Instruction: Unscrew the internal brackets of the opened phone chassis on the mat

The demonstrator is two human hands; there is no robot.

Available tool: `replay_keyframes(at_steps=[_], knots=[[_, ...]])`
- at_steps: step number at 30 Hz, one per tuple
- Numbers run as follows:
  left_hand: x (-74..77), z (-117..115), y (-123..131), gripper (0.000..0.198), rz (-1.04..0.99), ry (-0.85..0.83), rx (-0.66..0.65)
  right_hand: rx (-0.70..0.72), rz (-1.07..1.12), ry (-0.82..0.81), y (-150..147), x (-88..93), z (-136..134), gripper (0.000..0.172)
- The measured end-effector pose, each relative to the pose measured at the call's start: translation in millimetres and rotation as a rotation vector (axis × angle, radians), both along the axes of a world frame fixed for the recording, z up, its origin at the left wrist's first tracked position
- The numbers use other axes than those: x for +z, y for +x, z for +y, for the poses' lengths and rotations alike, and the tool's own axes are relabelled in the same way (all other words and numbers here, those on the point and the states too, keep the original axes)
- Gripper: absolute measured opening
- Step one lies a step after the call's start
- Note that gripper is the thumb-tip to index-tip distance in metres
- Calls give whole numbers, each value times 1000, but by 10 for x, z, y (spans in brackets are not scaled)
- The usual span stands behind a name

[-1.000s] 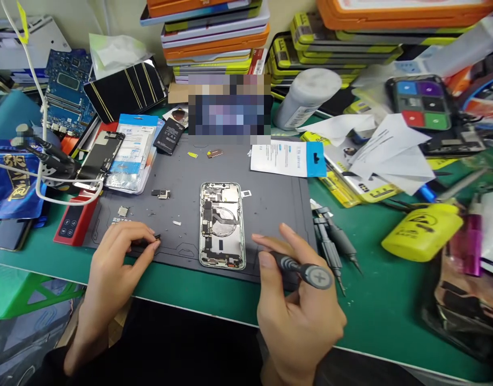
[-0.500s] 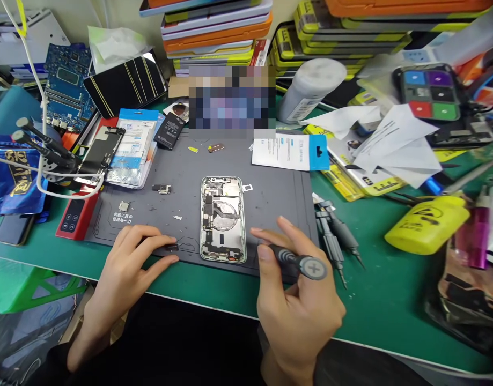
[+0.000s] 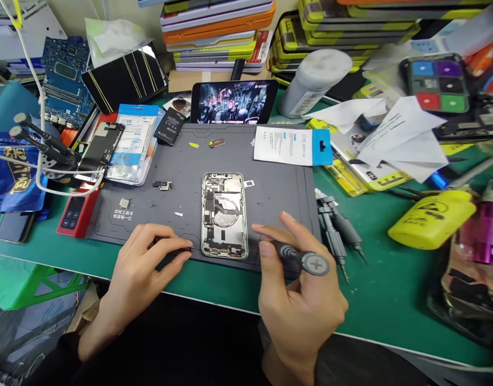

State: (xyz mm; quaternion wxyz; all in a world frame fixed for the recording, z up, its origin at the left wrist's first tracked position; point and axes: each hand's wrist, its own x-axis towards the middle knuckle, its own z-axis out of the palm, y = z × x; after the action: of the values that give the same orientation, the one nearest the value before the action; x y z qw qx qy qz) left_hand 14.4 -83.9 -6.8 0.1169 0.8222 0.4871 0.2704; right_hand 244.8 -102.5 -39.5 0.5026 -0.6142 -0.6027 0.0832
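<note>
An opened phone (image 3: 224,214) lies on the dark grey mat (image 3: 182,166), its inner boards and a round coil showing. Left of it, my left hand (image 3: 147,262) pinches a small black phone part (image 3: 185,250) between thumb and fingers, low over the mat's front edge; most of this part is hidden. My right hand (image 3: 300,289), to the right of the phone, grips a dark screwdriver (image 3: 292,257) with its round cap turned towards me. The index finger is stretched out, and the screwdriver's tip cannot be seen. A SIM tray (image 3: 249,184) sits by the phone's right edge.
Several screwdrivers (image 3: 337,230) lie right of the mat, near a yellow bottle (image 3: 431,220). A battery (image 3: 169,127), a metal-and-black module (image 3: 162,185) and tiny pieces are on the mat. Behind it, a lit phone (image 3: 234,102) plays video. At left stands a red device (image 3: 78,212).
My left hand has moved right, closer to the opened phone, and the small black part has come along between its fingers. My right hand keeps its screwdriver almost still.
</note>
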Motion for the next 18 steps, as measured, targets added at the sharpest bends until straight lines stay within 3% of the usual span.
replay_keyframes(at_steps=[9, 18], knots=[[-17, 66, 298, 12, -44, 14, 14, 11, 11, -9, -4, 14, 4, 61], [-77, 84, 385, 10, 0, 29, -15, 31, 12, -22, -4, 19, -8, 61]])
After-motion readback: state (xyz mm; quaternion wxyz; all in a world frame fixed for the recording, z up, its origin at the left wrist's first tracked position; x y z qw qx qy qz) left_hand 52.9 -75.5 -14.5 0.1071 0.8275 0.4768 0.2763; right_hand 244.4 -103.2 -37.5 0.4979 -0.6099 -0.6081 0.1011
